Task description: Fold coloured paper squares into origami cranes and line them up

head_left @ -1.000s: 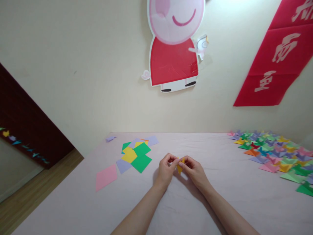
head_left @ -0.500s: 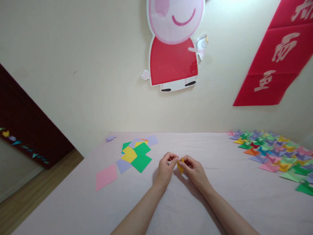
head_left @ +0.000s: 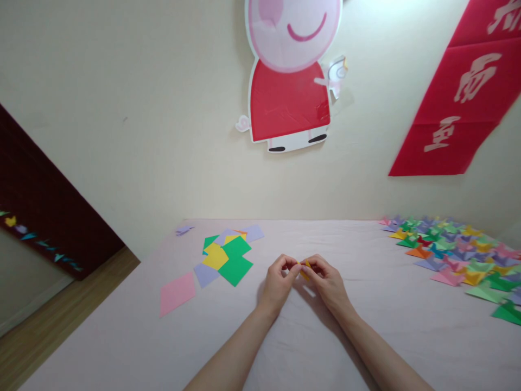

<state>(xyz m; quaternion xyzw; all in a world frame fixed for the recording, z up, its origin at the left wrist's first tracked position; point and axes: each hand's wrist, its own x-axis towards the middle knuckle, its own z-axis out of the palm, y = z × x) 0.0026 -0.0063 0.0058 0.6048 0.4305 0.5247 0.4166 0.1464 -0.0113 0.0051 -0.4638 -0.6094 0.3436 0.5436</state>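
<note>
My left hand (head_left: 279, 279) and my right hand (head_left: 328, 279) meet over the middle of a pale pink table (head_left: 366, 326). Between their pinched fingertips is a small folded piece of orange-yellow paper (head_left: 304, 268), mostly hidden by the fingers. Both hands are closed on it and rest just above the tabletop. To the left of my left hand lies a loose pile of flat paper squares (head_left: 228, 255) in green, yellow and lilac, with a single pink square (head_left: 177, 293) nearer the table's left edge.
Several folded paper figures (head_left: 459, 252) in many colours cover the table's right side. A small lilac folded piece (head_left: 184, 230) lies at the far left corner. A cartoon pig cutout (head_left: 291, 70) and a red banner (head_left: 459, 98) hang on the wall. Wooden floor (head_left: 49, 326) lies left.
The hands have closed in on the orange-yellow paper, so less of it shows now than one second ago. Their place over the table is almost the same.
</note>
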